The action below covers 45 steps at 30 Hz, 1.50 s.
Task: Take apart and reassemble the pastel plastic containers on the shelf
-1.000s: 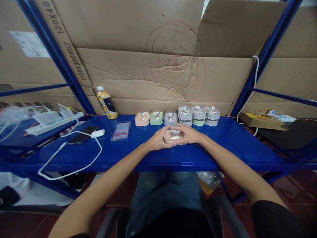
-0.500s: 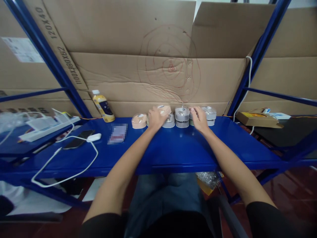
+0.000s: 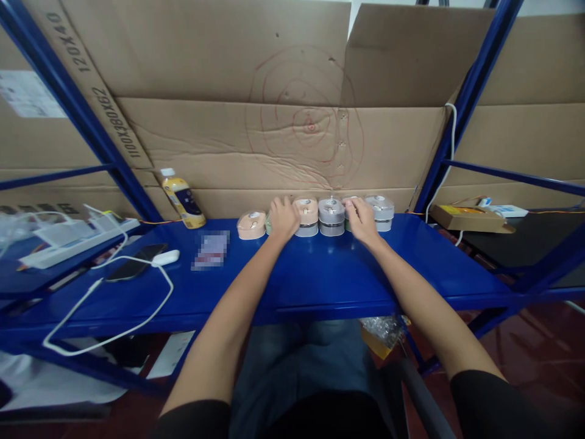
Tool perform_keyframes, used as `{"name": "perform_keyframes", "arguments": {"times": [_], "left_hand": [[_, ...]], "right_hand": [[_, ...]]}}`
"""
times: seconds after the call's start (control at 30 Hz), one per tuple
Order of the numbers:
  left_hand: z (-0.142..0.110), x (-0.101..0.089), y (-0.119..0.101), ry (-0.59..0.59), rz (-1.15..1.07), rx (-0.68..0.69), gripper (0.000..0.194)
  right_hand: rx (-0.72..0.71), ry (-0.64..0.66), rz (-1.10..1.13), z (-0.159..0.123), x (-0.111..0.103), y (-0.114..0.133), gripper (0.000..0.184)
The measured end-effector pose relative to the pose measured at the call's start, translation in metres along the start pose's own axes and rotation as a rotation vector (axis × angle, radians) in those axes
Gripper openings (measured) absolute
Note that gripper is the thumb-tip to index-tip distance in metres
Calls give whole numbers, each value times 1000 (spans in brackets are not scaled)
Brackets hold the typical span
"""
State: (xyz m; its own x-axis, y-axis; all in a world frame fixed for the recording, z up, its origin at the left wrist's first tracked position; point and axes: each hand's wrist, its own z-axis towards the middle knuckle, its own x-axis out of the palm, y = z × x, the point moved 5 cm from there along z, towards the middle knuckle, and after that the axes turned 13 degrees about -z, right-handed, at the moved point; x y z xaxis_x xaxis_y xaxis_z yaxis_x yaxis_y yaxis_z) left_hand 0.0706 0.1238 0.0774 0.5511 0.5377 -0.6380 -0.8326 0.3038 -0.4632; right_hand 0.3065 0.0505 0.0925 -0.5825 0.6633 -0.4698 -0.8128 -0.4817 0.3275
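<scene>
A row of small rounded lidded cases stands along the back of the blue steel shelf [image 3: 329, 274]. A peach case [image 3: 251, 225] sits alone at the left. Another peach case [image 3: 306, 209] rests on a grey one, beside a grey stack [image 3: 331, 217] and another grey-topped stack [image 3: 380, 212]. My left hand [image 3: 283, 219] is over a green case [image 3: 267, 225], which it mostly hides. My right hand [image 3: 362, 221] lies against the stack just left of the far grey one, hiding most of it. I cannot tell whether either hand grips anything.
A yellow plastic bottle [image 3: 181, 202] stands left of the row, with a blurred packet [image 3: 210, 250] in front. Further left lie a phone [image 3: 134, 269], a white mouse [image 3: 165, 258] and a power strip [image 3: 77, 242]. Cardboard sheets [image 3: 306, 128] stand behind the shelf.
My hands have left the peach case at the shelf's middle and moved to the row. That peach case now tops a grey case. My left hand has shifted left of it.
</scene>
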Motion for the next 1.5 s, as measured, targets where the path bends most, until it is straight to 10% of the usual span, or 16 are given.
{"name": "perform_keyframes", "arguments": {"times": [0.23, 0.53, 0.67, 0.77, 0.9, 1.17, 1.37, 1.5], "left_hand": [[-15, 4, 45, 244, 19, 42, 40], [-98, -44, 18, 201, 177, 82, 37], [-125, -65, 14, 330, -62, 302, 36], [-129, -70, 9, 497, -365, 503, 52], [-114, -60, 10, 634, -575, 449, 88], [-96, -38, 24, 663, -700, 321, 103], [-109, -44, 25, 656, -461, 483, 47], [-103, -46, 29, 565, -463, 416, 46]], "right_hand": [[-17, 25, 17, -2, 0, 4, 57], [-21, 66, 61, -5, 2, 9, 49], [-192, 316, 153, -19, 15, 41, 47], [-386, 573, 153, -41, 32, 69, 81], [-435, 736, 115, -58, 50, 81, 99], [-250, 589, 89, -34, 35, 48, 69], [-6, 402, 40, -14, 20, 3, 64], [16, 382, 39, -13, 21, -6, 65]]}}
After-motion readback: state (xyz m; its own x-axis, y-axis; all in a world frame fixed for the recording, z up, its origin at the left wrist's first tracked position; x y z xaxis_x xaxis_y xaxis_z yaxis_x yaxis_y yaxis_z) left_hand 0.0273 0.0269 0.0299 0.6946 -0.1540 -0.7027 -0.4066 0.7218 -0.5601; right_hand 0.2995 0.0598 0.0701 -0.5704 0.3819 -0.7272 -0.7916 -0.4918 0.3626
